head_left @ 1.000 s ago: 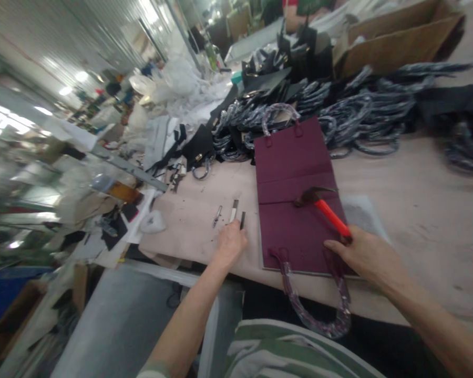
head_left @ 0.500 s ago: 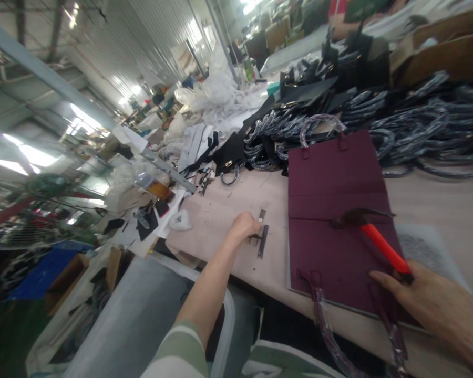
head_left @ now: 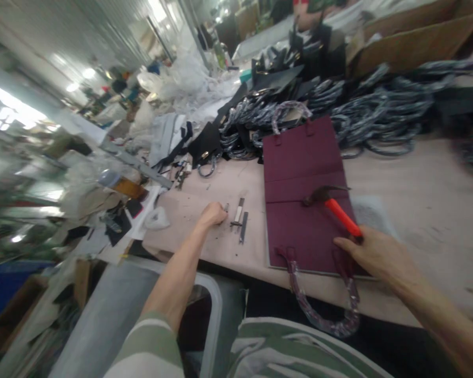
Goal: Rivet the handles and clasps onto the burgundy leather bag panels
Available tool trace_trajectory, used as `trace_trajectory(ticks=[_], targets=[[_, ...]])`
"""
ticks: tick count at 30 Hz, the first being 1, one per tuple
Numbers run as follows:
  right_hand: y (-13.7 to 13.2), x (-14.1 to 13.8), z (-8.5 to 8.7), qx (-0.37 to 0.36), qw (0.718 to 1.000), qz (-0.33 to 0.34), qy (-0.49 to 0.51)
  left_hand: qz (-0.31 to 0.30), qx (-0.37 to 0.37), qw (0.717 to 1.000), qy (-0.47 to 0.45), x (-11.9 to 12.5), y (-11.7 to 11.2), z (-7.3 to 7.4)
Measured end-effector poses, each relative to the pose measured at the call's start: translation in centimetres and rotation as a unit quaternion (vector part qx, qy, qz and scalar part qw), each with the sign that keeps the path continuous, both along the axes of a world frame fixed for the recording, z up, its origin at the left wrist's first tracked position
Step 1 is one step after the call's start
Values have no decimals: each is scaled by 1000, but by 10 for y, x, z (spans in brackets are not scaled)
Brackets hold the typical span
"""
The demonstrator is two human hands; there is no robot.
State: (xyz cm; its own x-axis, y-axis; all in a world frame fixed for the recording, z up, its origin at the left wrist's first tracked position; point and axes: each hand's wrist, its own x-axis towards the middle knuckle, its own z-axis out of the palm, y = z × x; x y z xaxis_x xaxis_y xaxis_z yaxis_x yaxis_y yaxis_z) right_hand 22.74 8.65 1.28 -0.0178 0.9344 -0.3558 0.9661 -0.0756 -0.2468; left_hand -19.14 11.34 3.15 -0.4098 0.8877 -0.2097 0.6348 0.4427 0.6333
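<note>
My right hand [head_left: 374,247] is closed around the red handle of a hammer [head_left: 341,215]. The dark hammer head hovers over, or rests on, a flat maroon bag panel [head_left: 299,220]; I cannot tell which. Plastic-wrapped handles [head_left: 299,299] are fitted at both ends of the panel, and the near one hangs past the table edge. My left hand [head_left: 214,214] is pinched above the table, with a small metallic thing [head_left: 226,207] poking out beyond the fingers. Just right of it lie a caliper-like tool with a pale middle [head_left: 238,212] and a dark metal strip [head_left: 243,228].
Piles of plastic-wrapped black handles [head_left: 382,110] and black bag parts [head_left: 276,79] cover the table's back. A cardboard box [head_left: 413,39] stands behind them. A metal post [head_left: 137,170] slants at left near an amber bottle [head_left: 124,185]. A grey bin [head_left: 216,304] sits below the table edge.
My left hand has drawn back leftward from the tools, uncovering the pale-middled one. My right hand still grips the hammer over the maroon panel. The view has turned to the right.
</note>
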Motion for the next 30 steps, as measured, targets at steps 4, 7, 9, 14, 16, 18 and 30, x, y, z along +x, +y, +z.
trace_trajectory(ticks=[4, 7, 9, 14, 16, 18, 30], targets=[[-3, -2, 3, 11, 1000, -11, -3, -26, 28, 989, -140, 38, -7, -1], [-4, 0, 3, 27, 1000, -13, 2, -24, 94, 917, -387, 95, -30, -1], [-5, 0, 4, 27, 1000, -15, 4, -38, 106, 855, -506, 140, -48, -5], [-7, 1, 3, 37, 999, -9, 4, -75, 118, 852, -505, 213, -69, -26], [-7, 2, 1, 43, 999, -8, 8, -127, 132, 883, -432, 218, -70, -30], [-8, 3, 0, 48, 999, -11, 13, -168, 141, 909, -353, 214, -70, -30], [-9, 4, -1, 56, 998, -7, 26, -97, 147, 905, -388, 213, -80, -40]])
